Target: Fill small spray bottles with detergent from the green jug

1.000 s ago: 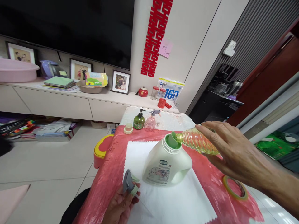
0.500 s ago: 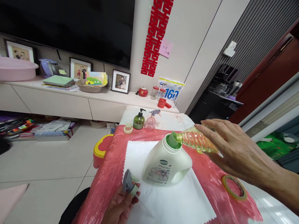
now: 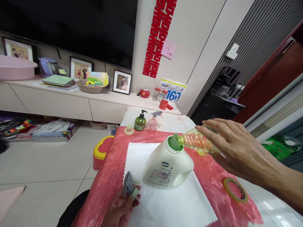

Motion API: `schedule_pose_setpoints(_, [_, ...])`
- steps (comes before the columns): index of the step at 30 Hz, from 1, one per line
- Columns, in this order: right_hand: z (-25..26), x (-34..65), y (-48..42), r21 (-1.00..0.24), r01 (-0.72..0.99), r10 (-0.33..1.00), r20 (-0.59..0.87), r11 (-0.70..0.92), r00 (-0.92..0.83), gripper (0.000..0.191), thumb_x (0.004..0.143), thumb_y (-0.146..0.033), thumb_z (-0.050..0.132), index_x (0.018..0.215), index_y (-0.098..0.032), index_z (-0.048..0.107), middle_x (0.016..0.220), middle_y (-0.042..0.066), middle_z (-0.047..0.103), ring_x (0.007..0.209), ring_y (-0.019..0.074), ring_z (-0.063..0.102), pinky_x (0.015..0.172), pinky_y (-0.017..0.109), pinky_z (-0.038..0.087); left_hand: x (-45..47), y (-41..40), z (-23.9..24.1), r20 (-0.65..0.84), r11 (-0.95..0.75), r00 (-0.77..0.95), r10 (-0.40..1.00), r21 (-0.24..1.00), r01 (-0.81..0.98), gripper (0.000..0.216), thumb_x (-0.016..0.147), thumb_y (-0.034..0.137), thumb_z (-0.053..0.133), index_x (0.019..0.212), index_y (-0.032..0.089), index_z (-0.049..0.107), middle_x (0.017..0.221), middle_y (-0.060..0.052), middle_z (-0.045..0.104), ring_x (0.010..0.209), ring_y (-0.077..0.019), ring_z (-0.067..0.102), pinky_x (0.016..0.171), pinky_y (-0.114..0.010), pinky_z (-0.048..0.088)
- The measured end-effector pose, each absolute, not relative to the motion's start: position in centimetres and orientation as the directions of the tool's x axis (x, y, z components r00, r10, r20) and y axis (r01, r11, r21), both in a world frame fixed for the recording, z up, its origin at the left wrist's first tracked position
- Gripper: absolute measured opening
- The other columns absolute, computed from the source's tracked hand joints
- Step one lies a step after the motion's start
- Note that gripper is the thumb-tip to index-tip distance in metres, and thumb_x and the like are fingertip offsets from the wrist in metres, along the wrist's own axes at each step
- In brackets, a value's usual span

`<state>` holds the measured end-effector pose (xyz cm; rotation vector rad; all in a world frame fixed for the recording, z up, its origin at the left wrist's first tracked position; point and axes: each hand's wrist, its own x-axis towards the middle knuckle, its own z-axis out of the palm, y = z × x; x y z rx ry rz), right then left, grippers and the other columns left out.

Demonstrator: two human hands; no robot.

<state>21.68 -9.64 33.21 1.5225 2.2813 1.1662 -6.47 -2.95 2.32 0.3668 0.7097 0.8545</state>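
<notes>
My right hand (image 3: 233, 148) is wrapped round a clear ribbed bottle (image 3: 197, 143) with a little yellow liquid, held almost level. Its neck rests in the green spout of a white detergent jug (image 3: 168, 165) that stands uncapped on a white cloth (image 3: 170, 205). My left hand (image 3: 119, 208), low at the table's near edge, grips a grey and green spray trigger head (image 3: 129, 187); its thin tube trails across the cloth.
A red tablecloth (image 3: 109, 176) covers the table. At its far end stand a green pump bottle (image 3: 140, 122), a pink spray bottle (image 3: 152, 123) and a loose cap (image 3: 129, 129). A tape roll (image 3: 235, 189) lies at right. A red and yellow stool (image 3: 100, 154) stands left.
The clear bottle has tipped up slightly in my right hand and less yellow liquid shows in it. The view has shifted a little. My left hand has stayed put.
</notes>
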Motion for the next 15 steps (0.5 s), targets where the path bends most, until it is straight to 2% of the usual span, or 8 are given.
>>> schedule_pose_setpoints(11, [34.0, 21.4, -9.3, 0.738, 0.642, 0.822, 0.224, 0.208, -0.524, 0.042, 0.094, -0.006, 0.048, 0.135, -0.016, 0.050, 0.133, 0.017, 0.056, 0.118, 0.0342, 0.056, 0.089, 0.048, 0.048, -6.4, -3.0, 2.6, -0.413, 0.605, 0.443, 0.796, 0.558, -0.567, 0.049, 0.052, 0.028, 0.100, 0.096, 0.022, 0.079, 0.101, -0.008, 0.081, 0.083, -0.0248, 0.073, 0.074, -0.032, 0.060])
schedule_pose_setpoints(15, [34.3, 21.1, -8.9, 0.750, 0.623, 0.818, 0.203, 0.224, -0.538, 0.046, 0.091, -0.003, 0.050, 0.135, -0.016, 0.050, 0.136, 0.017, 0.054, 0.123, 0.0338, 0.053, 0.094, 0.049, 0.045, -6.4, -3.0, 2.4, -0.407, 0.602, 0.445, 0.798, 0.569, -0.560, 0.048, 0.053, 0.029, 0.099, 0.095, 0.021, 0.078, 0.102, -0.008, 0.080, 0.084, -0.0243, 0.073, 0.074, -0.031, 0.061])
